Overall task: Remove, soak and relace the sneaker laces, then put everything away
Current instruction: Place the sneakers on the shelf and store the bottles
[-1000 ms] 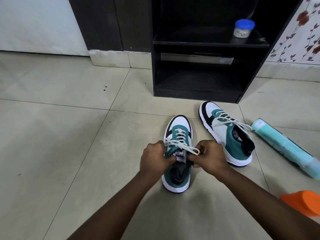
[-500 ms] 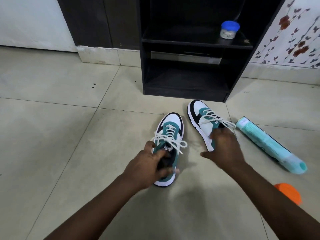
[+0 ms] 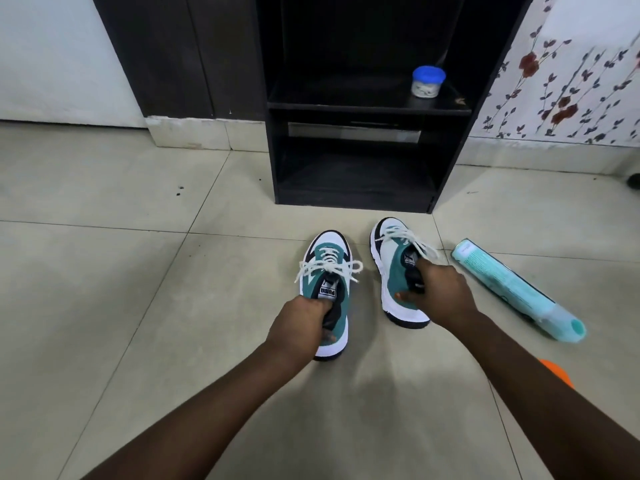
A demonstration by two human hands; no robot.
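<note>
Head view, my left hand: my left hand (image 3: 300, 323) is curled tight round the collar of the left sneaker (image 3: 327, 271), fingers tucked inside the opening, thumb down over the heel side.
Head view, my right hand: my right hand (image 3: 437, 293) grips the right sneaker (image 3: 394, 268) the same way, fingers curled into its opening, thumb lying along the teal side.
Left sneaker: it sits at about six o'clock from the shelf unit (image 3: 367, 109), toe pointing to twelve, teal and white with a black collar. Whether its sole rests on the floor tiles (image 3: 104, 306) or is just lifted, I cannot tell.
Left lace: the white lace (image 3: 329, 266) is threaded through the eyelets and tied in a bow over the tongue.
Right sneaker: it lies just beside the left one at its three o'clock, toe angled toward eleven, heel nearest me.
Right lace: its white lace (image 3: 412, 242) is also threaded, with loops spilling toward my knuckles.
Tube: a long pale teal tube (image 3: 516, 289) lies on its side at three o'clock of the right sneaker, near it but apart.
Orange thing: an orange object (image 3: 557, 370) peeks out behind my right forearm at five o'clock; I cannot tell what it is.
Shelf: a small jar with a blue lid (image 3: 428, 82) stands on the upper shelf, toward its right end.
</note>
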